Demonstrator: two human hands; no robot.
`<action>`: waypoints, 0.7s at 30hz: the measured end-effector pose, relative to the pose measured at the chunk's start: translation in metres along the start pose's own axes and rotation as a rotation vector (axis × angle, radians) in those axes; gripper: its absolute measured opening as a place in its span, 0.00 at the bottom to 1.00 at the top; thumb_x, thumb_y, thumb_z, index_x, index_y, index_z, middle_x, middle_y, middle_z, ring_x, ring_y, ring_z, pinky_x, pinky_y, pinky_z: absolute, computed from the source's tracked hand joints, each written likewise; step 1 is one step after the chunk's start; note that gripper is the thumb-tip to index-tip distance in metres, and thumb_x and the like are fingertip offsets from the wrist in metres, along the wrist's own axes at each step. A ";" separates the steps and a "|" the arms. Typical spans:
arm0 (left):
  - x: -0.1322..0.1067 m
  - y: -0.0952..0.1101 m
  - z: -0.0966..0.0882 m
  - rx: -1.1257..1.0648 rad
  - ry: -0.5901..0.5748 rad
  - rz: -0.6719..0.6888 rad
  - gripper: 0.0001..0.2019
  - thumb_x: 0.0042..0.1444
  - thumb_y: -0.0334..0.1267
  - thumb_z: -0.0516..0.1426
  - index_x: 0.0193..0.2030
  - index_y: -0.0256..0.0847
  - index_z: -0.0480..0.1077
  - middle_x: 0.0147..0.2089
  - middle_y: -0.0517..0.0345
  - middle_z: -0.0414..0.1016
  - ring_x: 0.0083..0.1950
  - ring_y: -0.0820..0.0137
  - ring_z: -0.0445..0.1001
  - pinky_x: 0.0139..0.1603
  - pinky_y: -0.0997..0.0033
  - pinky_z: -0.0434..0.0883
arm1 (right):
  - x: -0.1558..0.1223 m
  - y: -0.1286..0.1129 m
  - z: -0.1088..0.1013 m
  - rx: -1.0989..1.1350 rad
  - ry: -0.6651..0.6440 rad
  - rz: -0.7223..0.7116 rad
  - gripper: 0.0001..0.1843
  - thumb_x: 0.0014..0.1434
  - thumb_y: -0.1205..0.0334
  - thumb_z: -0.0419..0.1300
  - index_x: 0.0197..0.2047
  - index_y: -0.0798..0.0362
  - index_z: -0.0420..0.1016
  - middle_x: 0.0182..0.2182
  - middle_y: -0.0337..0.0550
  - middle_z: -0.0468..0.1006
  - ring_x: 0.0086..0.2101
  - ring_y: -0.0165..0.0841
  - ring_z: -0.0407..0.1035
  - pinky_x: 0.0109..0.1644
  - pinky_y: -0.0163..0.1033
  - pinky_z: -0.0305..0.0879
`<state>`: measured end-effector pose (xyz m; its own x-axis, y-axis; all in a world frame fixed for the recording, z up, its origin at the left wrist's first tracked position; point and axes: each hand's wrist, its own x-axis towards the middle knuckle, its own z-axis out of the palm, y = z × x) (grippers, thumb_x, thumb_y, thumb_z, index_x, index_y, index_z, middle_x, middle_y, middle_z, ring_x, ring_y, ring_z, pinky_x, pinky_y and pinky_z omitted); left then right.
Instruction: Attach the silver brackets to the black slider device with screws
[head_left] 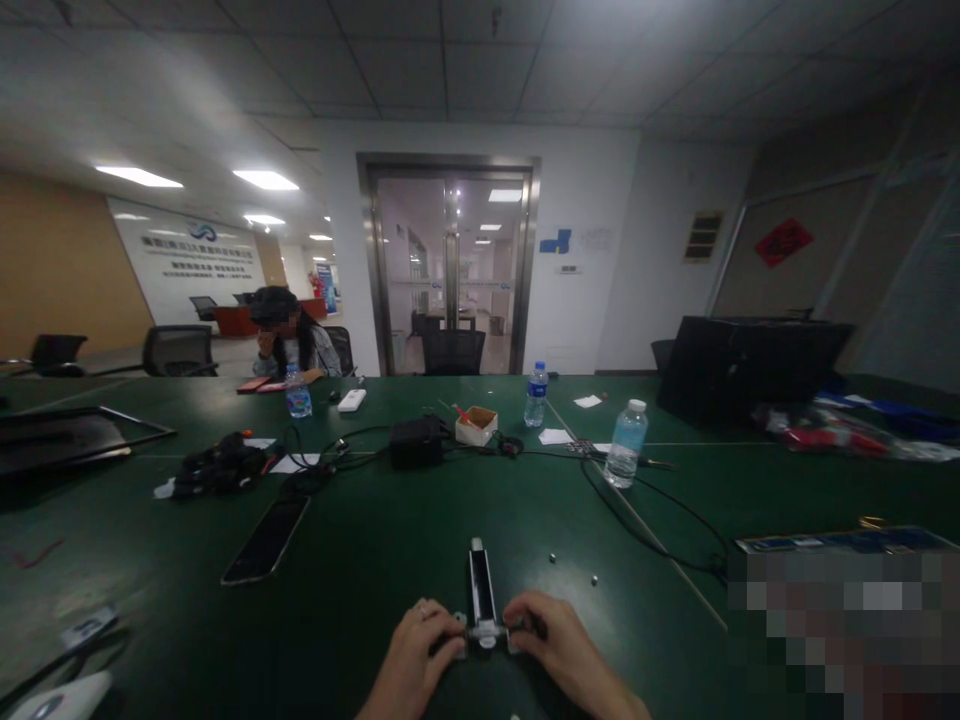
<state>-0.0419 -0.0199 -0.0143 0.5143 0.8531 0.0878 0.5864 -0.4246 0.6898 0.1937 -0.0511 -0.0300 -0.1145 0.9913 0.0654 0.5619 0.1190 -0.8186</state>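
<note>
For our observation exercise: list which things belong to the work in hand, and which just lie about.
In hand: left hand, right hand, black part, probably the screws.
Lying about: phone, bottles, box, cables.

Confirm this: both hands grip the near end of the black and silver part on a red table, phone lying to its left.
Wrong colour: the head view shows the table is green, not red. The left hand and right hand grip the part at its near end, phone to its left.
</note>
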 end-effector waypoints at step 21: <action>-0.004 -0.001 0.004 0.056 0.046 0.097 0.08 0.62 0.34 0.54 0.42 0.43 0.75 0.43 0.55 0.74 0.45 0.64 0.71 0.48 0.66 0.68 | -0.001 -0.006 -0.009 -0.096 0.015 -0.022 0.09 0.53 0.70 0.60 0.38 0.51 0.77 0.36 0.41 0.77 0.38 0.33 0.71 0.44 0.35 0.63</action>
<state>-0.0416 -0.0243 -0.0183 0.5420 0.8196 0.1857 0.5700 -0.5209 0.6355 0.1976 -0.0525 -0.0196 -0.1160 0.9890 0.0914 0.6354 0.1446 -0.7585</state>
